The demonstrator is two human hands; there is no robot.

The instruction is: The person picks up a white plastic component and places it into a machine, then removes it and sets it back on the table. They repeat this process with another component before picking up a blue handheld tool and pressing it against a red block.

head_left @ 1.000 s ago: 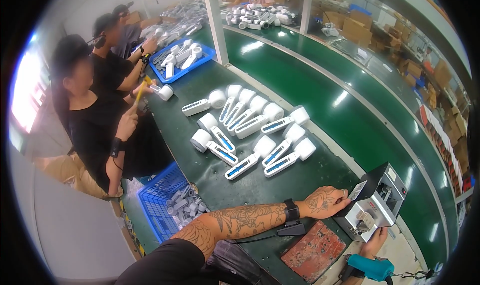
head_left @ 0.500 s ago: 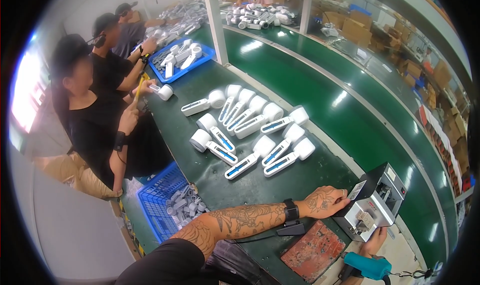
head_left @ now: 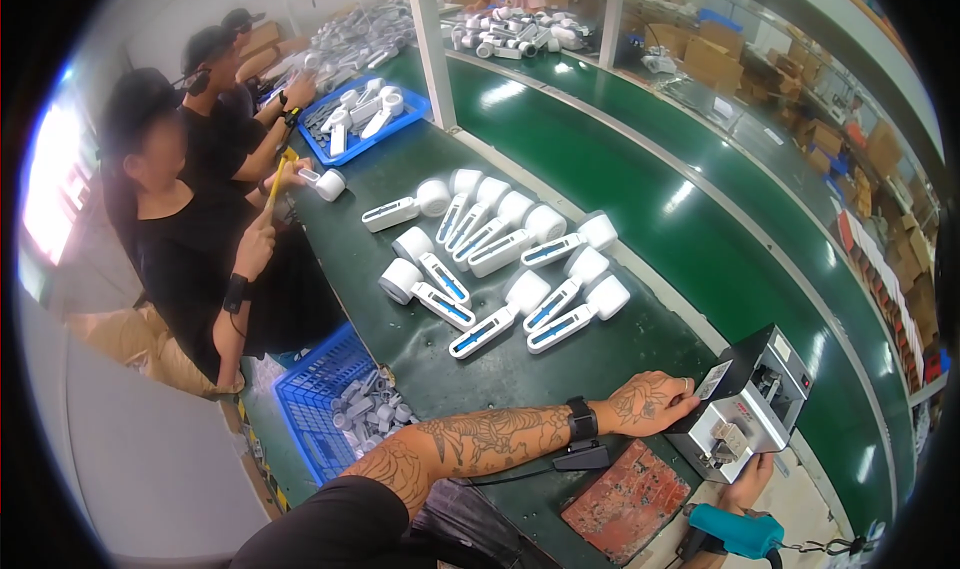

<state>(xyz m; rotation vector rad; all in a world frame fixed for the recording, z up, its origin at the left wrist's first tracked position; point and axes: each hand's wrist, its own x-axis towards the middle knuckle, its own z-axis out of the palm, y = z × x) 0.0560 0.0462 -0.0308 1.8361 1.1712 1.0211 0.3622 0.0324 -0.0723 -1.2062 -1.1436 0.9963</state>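
Note:
A black-and-silver screw feeder (head_left: pixel 745 414) stands tilted in the view at the right end of the green bench. My left hand (head_left: pixel 650 404), with a ring and a black wristband, grips its left side near the black housing. My right hand (head_left: pixel 748 484) holds its near lower edge, with fingertips showing against the silver front; the rest of that hand is partly hidden. In front of my right wrist hangs a teal electric screwdriver (head_left: pixel 735 531). Left of the feeder lies a worn red plate (head_left: pixel 627 502), and a small black device (head_left: pixel 581 458) sits under my left wrist.
Several white handheld units with round heads (head_left: pixel 497 334) lie mid-bench. A blue tray (head_left: pixel 340 155) of parts is farther back. A blue basket (head_left: pixel 305 399) of grey parts stands below the bench edge. A green conveyor (head_left: pixel 640 179) runs along the right. Co-workers sit at the left.
My hands and the feeder stay in place. At the left, the nearest co-worker's arm has shifted slightly, and a farther co-worker has leaned back.

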